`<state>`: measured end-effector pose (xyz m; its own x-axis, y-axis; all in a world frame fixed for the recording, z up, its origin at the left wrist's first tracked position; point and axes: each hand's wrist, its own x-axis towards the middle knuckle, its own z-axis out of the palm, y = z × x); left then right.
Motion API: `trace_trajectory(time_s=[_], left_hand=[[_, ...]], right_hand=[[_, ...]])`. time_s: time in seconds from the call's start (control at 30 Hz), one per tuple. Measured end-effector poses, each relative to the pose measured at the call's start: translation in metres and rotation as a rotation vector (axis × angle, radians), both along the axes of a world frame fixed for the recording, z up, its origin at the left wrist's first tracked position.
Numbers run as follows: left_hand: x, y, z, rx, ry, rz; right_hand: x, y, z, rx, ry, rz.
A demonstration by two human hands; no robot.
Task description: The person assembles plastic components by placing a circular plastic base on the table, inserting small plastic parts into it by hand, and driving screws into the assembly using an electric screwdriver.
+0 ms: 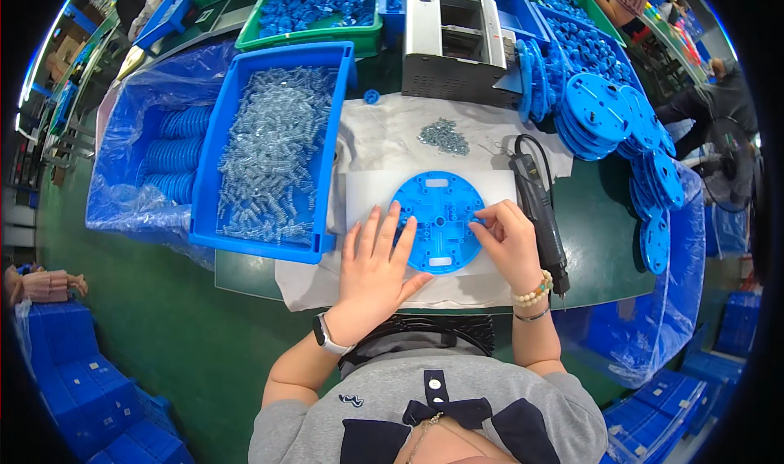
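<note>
A round blue plastic disc [441, 237] with raised ribs, small posts and two pale slots lies flat on a white board [359, 188]. My left hand [371, 272] rests at the disc's left side, its fingers spread and the fingertips over the rim. At the right rim, my right hand [510, 239] has thumb and forefinger pinched together close to the disc's surface. Whatever is between them is too small to make out. Just right of that hand lies a black electric screwdriver [539, 215] with a cord. Beyond the disc is a small pile of screws [444, 136].
On the left, a blue bin [325, 178] holds many metal springs, beside a lined bin [122, 158] of stacked discs. A grey metal machine [445, 79] stands behind the board. More blue discs [600, 113] are stacked at right, and bins of small blue parts [318, 11] line the back.
</note>
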<state>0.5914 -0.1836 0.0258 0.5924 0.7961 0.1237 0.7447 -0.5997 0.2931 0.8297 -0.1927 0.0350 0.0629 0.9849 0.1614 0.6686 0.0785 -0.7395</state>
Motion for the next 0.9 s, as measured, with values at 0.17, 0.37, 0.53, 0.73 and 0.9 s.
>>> trace_trajectory(time_s=[0.17,0.37,0.53,0.73,0.9], left_hand=[[-0.013,0.000,0.027,-0.081,-0.426,-0.108],[-0.084,0.044,0.073,0.336,-0.353,0.240],[-0.111,0.089,0.061,0.035,-0.128,0.143],[-0.109,0.094,0.050,-0.050,-0.007,0.042],[-0.106,0.099,0.052,-0.055,0.027,0.022]], right_hand=[[-0.001,-0.001,0.002,0.019,0.031,0.001],[0.001,-0.015,0.022,-0.004,0.101,-0.020],[-0.003,-0.019,0.062,-0.016,0.057,0.234],[-0.006,-0.011,0.098,-0.019,0.054,0.402],[-0.023,0.013,0.114,-0.006,-0.085,0.566]])
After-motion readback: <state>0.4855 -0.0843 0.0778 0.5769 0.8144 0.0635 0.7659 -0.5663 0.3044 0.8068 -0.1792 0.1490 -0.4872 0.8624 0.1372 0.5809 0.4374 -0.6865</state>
